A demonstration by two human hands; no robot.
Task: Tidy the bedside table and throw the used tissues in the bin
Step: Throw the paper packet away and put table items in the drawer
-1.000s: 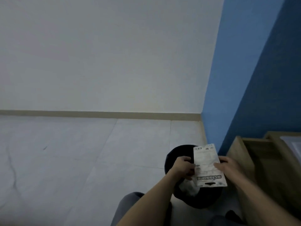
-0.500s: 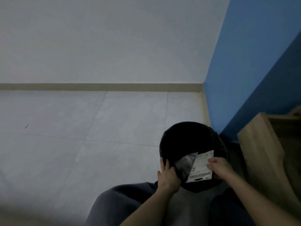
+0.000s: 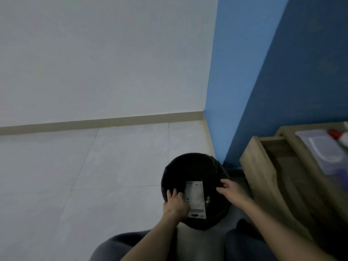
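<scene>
In the corner where the white wall meets the blue wall [image 3: 244,72], I see a round black bin [image 3: 195,166] standing on pale floor tiles [image 3: 94,176], close to the beige skirting board [image 3: 94,122]. Left of the bin the floor lies wide open; right of it, a wooden bedside table [image 3: 263,176] stands near, with a narrow dark gap between its side and the bin. On the table top I can make out a clear plastic packet [image 3: 320,147] and something red and white [image 3: 339,135] at the frame edge, too blurred to name.

Both forearms reach forward over my 2 knees in dark trousers [image 3: 120,245]. My left hand [image 3: 176,204] rests on the bin's near-left rim, fingers [image 3: 170,194] curled over the edge, thumb lying against the left edge of a white scissors packaging card [image 3: 195,198]. Whether it pinches the card or only touches it, I cannot tell. My right hand [image 3: 231,191] hovers over the bin's right rim, its fingers loosely spread and bent, apart from the card and holding nothing.

The card lies lengthwise across the bin's mouth, its dark printed end nearest me, its far end pointing into the black interior. A small pale scrap [image 3: 207,200] shows just beside the card's right edge inside the bin; I cannot tell if it is tissue.
</scene>
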